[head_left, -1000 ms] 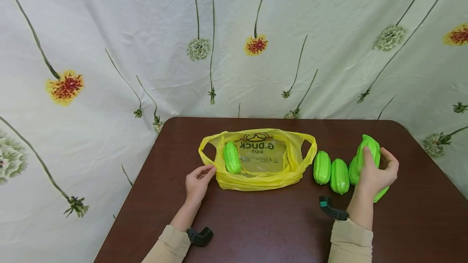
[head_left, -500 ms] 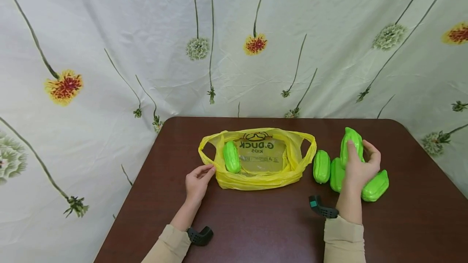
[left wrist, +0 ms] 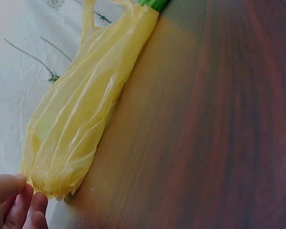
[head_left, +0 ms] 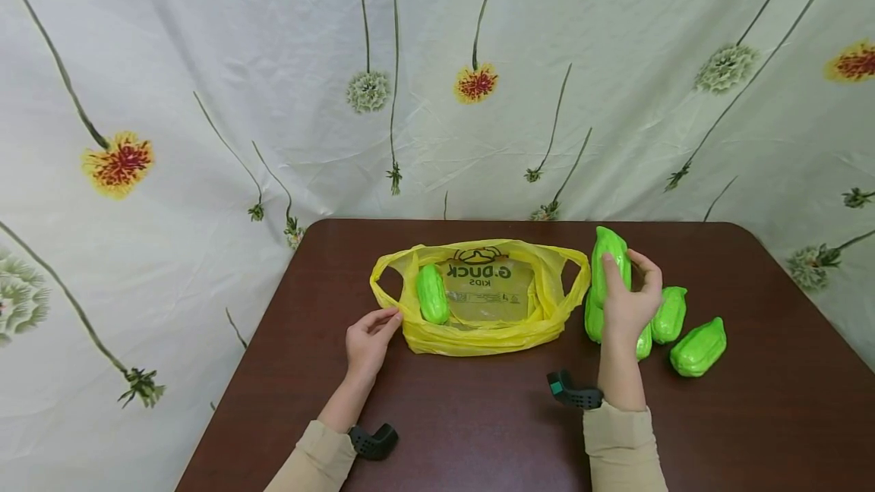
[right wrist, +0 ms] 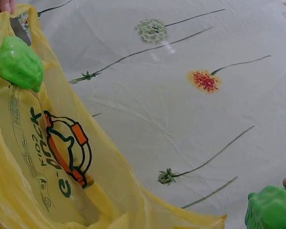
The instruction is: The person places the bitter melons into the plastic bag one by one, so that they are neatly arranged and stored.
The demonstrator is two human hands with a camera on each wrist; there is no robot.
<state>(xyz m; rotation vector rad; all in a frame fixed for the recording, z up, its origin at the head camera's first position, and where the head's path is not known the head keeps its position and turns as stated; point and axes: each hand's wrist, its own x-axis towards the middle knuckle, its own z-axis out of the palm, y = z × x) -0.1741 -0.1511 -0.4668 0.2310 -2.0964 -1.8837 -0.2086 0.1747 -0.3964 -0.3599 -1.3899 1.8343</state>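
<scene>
In the head view, my right hand holds a glossy, ridged, bright green fruit upright between thumb and fingers, just right of a yellow plastic bag. The same fruit shows at the lower right of the right wrist view, with a fingertip at its edge. My left hand pinches the bag's left edge between thumb and fingertips; the left wrist view shows these fingers at the yellow plastic. Its mouth spread wide, the bag has another green fruit inside at the left.
Several more green fruits lie on the dark brown table right of the bag, including one farthest right. My right hand and the held fruit partly cover two of them. Behind the table hangs a pale floral cloth.
My right hand has lifted the green fruit and carried it left, toward the bag, uncovering other fruits on the right. My left hand has kept its pinch on the bag edge.
</scene>
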